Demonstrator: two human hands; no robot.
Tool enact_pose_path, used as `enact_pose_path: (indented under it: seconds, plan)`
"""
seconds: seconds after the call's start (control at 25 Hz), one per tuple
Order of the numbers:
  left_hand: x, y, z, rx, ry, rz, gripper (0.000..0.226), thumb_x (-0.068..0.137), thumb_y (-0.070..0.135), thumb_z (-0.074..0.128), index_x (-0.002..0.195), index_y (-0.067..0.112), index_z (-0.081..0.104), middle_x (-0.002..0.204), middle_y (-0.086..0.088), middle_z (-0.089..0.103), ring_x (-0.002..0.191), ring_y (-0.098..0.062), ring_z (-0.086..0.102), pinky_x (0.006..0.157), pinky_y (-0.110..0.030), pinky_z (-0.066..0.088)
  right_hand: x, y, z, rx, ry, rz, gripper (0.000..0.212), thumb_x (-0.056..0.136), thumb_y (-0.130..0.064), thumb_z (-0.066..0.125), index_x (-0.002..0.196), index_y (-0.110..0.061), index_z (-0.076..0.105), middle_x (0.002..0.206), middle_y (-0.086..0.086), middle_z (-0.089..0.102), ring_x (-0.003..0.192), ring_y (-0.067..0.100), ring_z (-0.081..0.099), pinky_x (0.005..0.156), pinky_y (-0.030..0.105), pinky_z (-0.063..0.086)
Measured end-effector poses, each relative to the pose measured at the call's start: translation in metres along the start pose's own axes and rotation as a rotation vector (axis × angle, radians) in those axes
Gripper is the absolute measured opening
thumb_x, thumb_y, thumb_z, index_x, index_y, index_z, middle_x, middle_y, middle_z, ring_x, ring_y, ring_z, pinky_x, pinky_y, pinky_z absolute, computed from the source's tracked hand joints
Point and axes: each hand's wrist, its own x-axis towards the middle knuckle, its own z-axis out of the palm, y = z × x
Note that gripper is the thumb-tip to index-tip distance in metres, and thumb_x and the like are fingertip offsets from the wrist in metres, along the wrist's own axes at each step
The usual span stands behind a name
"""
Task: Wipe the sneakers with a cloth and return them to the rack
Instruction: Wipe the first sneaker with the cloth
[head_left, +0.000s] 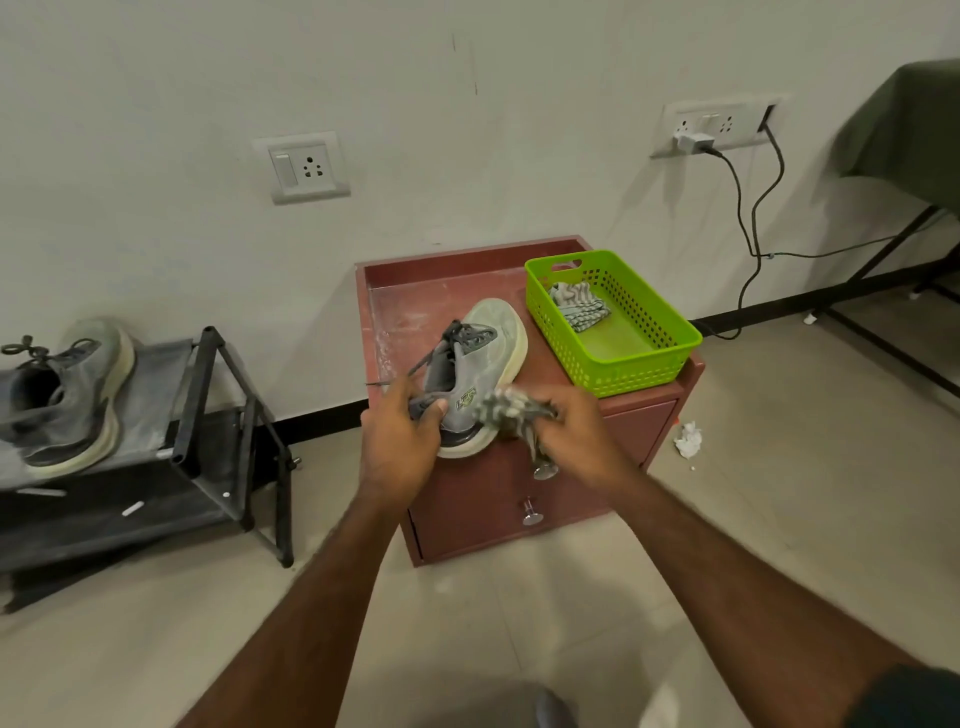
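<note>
Two hands at work: left hand (400, 441) grips sneaker (470, 374), right hand (576, 431) clutches cloth (506, 408), wiping its heel; racking likely follows.

A grey sneaker (470, 374) with a pale sole is tipped on its side, toe toward 12 o'clock, laces hanging loose. A striped cloth (506, 410), blurred, is pressed against its heel side. A second grey sneaker (67, 395) is seen on the black rack (208, 395) at 9 o'clock.

Both forearms extended forward; left hand (400, 436) gripping, thumb curled; right hand (576, 431) clenched, blurred.
</note>
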Motion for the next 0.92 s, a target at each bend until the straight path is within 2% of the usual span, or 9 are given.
enact_pose_path:
  seconds: [0.08, 0.12, 0.16, 0.28, 0.44, 0.6, 0.72, 0.8, 0.92]
  plan:
    - [-0.003, 0.001, -0.001, 0.024, -0.014, 0.018, 0.019, 0.092, 0.024, 0.069, 0.084, 0.023, 0.052, 0.081, 0.011, 0.058, 0.081, -0.014, 0.058, 0.065, -0.027, 0.042, 0.017, 0.002, 0.001, -0.092, 0.326, -0.074, 0.047, 0.084, 0.010, 0.059, 0.117, -0.021, 0.073, 0.105, -0.017, 0.071, 0.086, -0.014, 0.063, 0.077, 0.011, 0.049]
    - [-0.004, 0.001, -0.001, 0.041, -0.016, 0.028, 0.017, 0.092, 0.024, 0.069, 0.086, 0.020, 0.054, 0.081, 0.011, 0.058, 0.078, -0.010, 0.057, 0.062, -0.024, 0.041, 0.025, 0.009, 0.004, -0.154, 0.394, -0.089, 0.051, 0.083, 0.010, 0.056, 0.121, -0.020, 0.071, 0.110, -0.014, 0.070, 0.090, -0.010, 0.064, 0.080, 0.012, 0.050]
    - [-0.004, 0.001, 0.000, 0.056, -0.020, 0.040, 0.016, 0.093, 0.024, 0.068, 0.087, 0.018, 0.055, 0.080, 0.010, 0.059, 0.076, -0.006, 0.056, 0.059, -0.019, 0.040, 0.030, 0.015, 0.009, -0.189, 0.396, -0.078, 0.053, 0.082, 0.010, 0.055, 0.123, -0.021, 0.070, 0.113, -0.011, 0.071, 0.095, -0.004, 0.066, 0.086, 0.018, 0.053]
    - [-0.007, 0.003, 0.007, 0.062, 0.000, 0.065, 0.012, 0.095, 0.019, 0.064, 0.092, 0.018, 0.053, 0.085, 0.005, 0.060, 0.074, 0.001, 0.054, 0.054, -0.010, 0.038, 0.016, 0.026, 0.037, -0.264, 0.148, -0.162, 0.059, 0.077, 0.017, 0.050, 0.124, -0.013, 0.069, 0.126, 0.001, 0.067, 0.120, 0.010, 0.061, 0.107, 0.036, 0.046]
    - [-0.006, 0.004, 0.006, 0.073, -0.007, 0.019, 0.012, 0.097, 0.015, 0.060, 0.096, 0.018, 0.048, 0.086, 0.000, 0.057, 0.073, -0.008, 0.056, 0.053, -0.019, 0.039, 0.002, 0.042, 0.030, -0.386, -0.142, -0.440, 0.066, 0.071, 0.018, 0.045, 0.128, -0.009, 0.065, 0.138, 0.007, 0.059, 0.136, 0.018, 0.048, 0.117, 0.034, 0.033]
    - [-0.008, 0.004, 0.003, 0.096, -0.029, 0.033, 0.015, 0.096, 0.015, 0.061, 0.092, 0.019, 0.048, 0.086, 0.001, 0.056, 0.074, -0.007, 0.056, 0.053, -0.021, 0.039, 0.024, 0.039, 0.015, -0.322, 0.052, -0.149, 0.065, 0.070, 0.018, 0.041, 0.122, -0.009, 0.069, 0.131, 0.008, 0.063, 0.129, 0.016, 0.054, 0.113, 0.040, 0.039]
    - [-0.007, 0.004, -0.002, 0.080, 0.019, -0.012, 0.011, 0.096, 0.014, 0.061, 0.094, 0.014, 0.050, 0.082, 0.001, 0.057, 0.073, -0.012, 0.057, 0.059, -0.036, 0.051, -0.005, 0.032, 0.039, -0.333, -0.120, -0.370, 0.062, 0.074, 0.016, 0.043, 0.124, -0.009, 0.067, 0.136, 0.005, 0.060, 0.134, 0.015, 0.050, 0.116, 0.035, 0.035]
    - [-0.005, 0.004, -0.002, 0.090, 0.015, -0.006, 0.012, 0.096, 0.014, 0.061, 0.093, 0.016, 0.050, 0.082, 0.001, 0.058, 0.074, -0.017, 0.059, 0.061, -0.039, 0.052, -0.004, 0.038, 0.037, -0.358, -0.160, -0.446, 0.062, 0.074, 0.016, 0.042, 0.126, -0.008, 0.066, 0.138, 0.005, 0.057, 0.136, 0.020, 0.049, 0.117, 0.027, 0.031]
    - [-0.008, 0.004, -0.001, 0.080, 0.012, -0.012, 0.013, 0.096, 0.017, 0.062, 0.096, 0.017, 0.049, 0.083, 0.003, 0.057, 0.075, -0.017, 0.059, 0.059, -0.030, 0.045, 0.024, 0.040, 0.017, -0.298, 0.123, -0.132, 0.065, 0.072, 0.024, 0.043, 0.122, -0.009, 0.068, 0.127, -0.005, 0.058, 0.126, 0.020, 0.058, 0.113, 0.018, 0.034]
